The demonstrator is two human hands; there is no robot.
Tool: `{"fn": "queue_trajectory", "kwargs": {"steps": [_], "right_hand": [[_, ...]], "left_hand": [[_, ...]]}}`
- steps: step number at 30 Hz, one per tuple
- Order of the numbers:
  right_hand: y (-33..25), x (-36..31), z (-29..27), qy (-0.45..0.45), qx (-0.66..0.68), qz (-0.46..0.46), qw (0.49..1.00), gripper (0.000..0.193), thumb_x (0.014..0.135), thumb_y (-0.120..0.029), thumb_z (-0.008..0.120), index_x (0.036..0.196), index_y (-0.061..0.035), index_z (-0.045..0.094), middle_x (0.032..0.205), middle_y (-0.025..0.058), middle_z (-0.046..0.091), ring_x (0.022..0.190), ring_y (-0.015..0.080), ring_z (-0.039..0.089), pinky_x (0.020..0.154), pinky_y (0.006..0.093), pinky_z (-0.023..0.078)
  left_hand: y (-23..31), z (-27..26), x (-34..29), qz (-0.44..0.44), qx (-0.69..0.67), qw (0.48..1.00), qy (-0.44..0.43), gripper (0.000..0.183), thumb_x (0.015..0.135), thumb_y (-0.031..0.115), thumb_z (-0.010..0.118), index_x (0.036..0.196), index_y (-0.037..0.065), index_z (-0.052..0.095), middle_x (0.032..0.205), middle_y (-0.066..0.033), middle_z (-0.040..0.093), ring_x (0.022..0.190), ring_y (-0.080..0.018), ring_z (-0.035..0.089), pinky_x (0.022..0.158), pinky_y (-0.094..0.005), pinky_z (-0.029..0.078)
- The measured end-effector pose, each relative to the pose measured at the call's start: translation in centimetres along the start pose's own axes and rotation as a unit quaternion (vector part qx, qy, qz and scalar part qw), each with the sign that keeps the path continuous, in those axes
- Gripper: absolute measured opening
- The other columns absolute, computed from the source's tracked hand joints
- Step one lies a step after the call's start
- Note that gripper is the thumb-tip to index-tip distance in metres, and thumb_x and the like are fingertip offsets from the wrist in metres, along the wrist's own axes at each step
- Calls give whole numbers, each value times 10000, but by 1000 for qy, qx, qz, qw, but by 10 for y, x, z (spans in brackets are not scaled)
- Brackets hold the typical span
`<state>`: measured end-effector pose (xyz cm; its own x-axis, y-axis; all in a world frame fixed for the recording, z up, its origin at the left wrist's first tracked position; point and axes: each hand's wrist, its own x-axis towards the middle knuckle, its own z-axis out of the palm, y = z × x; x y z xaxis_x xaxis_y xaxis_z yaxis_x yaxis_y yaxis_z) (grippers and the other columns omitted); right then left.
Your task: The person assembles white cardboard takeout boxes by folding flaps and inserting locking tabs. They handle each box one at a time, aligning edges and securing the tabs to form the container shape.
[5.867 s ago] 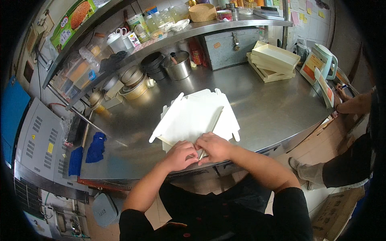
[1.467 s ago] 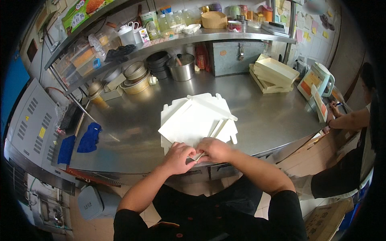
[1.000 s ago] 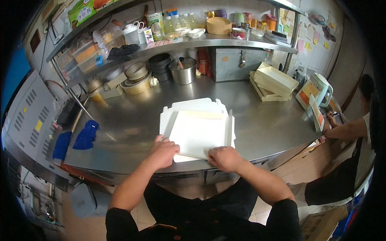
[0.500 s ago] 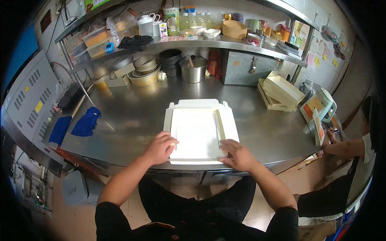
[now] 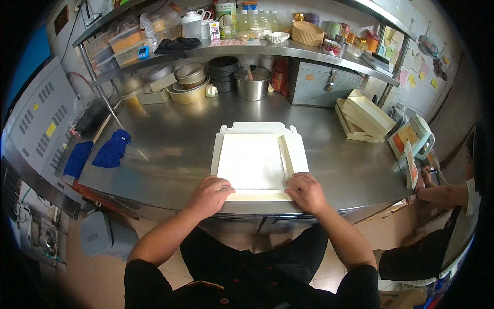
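Note:
A white cardboard box blank [image 5: 252, 159] lies on the steel table right in front of me, partly folded. Its far edge has a notched flap lying outward, and a narrow cream wall stands along its right side. Along the near edge runs another cream strip, folded up. My left hand [image 5: 211, 196] grips the near left corner, fingers curled over the edge. At the near right corner, my right hand [image 5: 305, 192] pinches the cardboard where the two strips meet. Some fingertips are hidden behind the card.
Blue cloths [image 5: 111, 149] lie at the table's left. Cake tins [image 5: 188, 92], a lidded steel pot [image 5: 252, 83] and a grey metal chest [image 5: 325, 85] stand under the shelf [image 5: 247, 49]. Stacked cream trays [image 5: 366, 116] sit at the right, near another person's arm [image 5: 443, 193].
Both hands have shifted to the near corners of the box blank. Its near strip now appears folded up between them. The whole view has tilted slightly.

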<state>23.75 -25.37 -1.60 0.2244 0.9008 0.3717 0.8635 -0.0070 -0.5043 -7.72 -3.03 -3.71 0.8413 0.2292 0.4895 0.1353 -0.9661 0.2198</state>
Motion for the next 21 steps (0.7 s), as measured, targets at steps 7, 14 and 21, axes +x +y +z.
{"fn": "queue_trajectory", "kwargs": {"steps": [7,14,21], "right_hand": [[11,-14,2,17,-88,-123,988,222,900,-299,895,1021,-119,852,1260,31,800,1329,317,660,1059,476,547],[-4,0,-14,-38,-80,-111,990,333,888,-387,903,1106,-141,848,1246,22,781,1314,322,637,1096,488,513],[-7,12,35,-59,-79,-52,994,232,989,-268,773,1124,-80,777,1185,125,742,1150,329,682,1070,471,530]], "left_hand": [[7,2,-13,-40,-68,997,13,198,917,191,859,1105,129,863,1174,-51,765,1152,-308,714,982,-452,575],[4,-11,8,-83,-79,992,-53,138,975,224,789,1021,106,843,1062,-73,769,1066,-321,705,972,-460,554],[22,9,21,-83,-20,996,-8,125,987,203,759,944,89,790,989,-86,760,1056,-318,680,955,-477,540]]}}
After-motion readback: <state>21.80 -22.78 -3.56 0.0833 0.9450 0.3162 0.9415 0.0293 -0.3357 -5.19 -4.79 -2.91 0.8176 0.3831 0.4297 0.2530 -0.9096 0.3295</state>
